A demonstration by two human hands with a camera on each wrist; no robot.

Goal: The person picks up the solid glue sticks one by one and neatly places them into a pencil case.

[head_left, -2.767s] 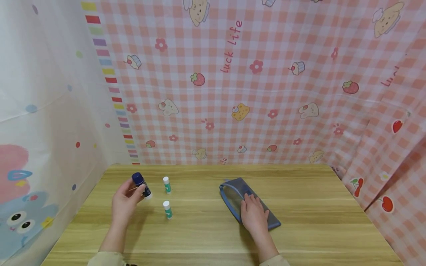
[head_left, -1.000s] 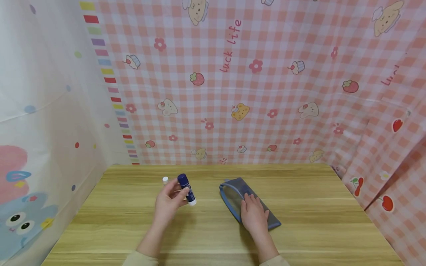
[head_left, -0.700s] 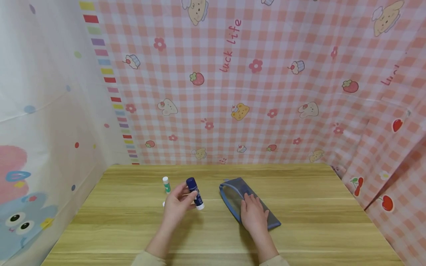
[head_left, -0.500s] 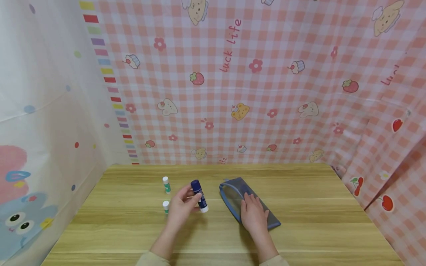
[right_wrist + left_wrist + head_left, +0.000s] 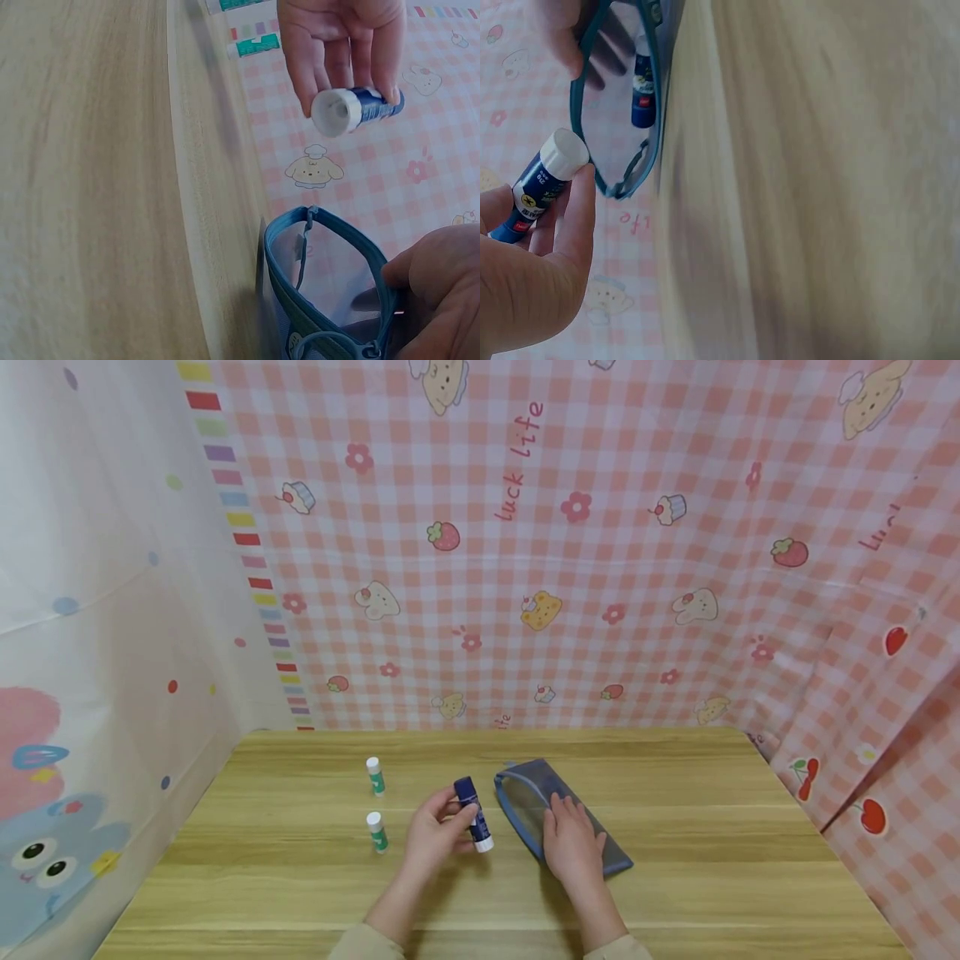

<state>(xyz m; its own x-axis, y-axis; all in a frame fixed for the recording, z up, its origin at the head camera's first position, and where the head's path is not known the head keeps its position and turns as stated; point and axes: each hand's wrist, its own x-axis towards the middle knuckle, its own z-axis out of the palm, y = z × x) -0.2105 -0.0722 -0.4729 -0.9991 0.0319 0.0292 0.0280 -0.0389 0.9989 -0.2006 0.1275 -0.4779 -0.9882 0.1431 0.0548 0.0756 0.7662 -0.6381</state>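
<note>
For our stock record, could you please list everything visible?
Table: one, brown, lower half.
Pouch: one, grey and blue, on table.
Held glue stick: one, navy and white, left of pouch.
Inner glue stick: one, navy and white, inside pouch.
Small glue sticks: two, green and white, table's left.
Checked cloth: at least one, pink and white, behind and right.
White cloth: one, white, left.
Sleeves: two, cream, bottom edge.
Left grip: one, bare, on held glue stick.
Right grip: one, bare, on pouch.
</note>
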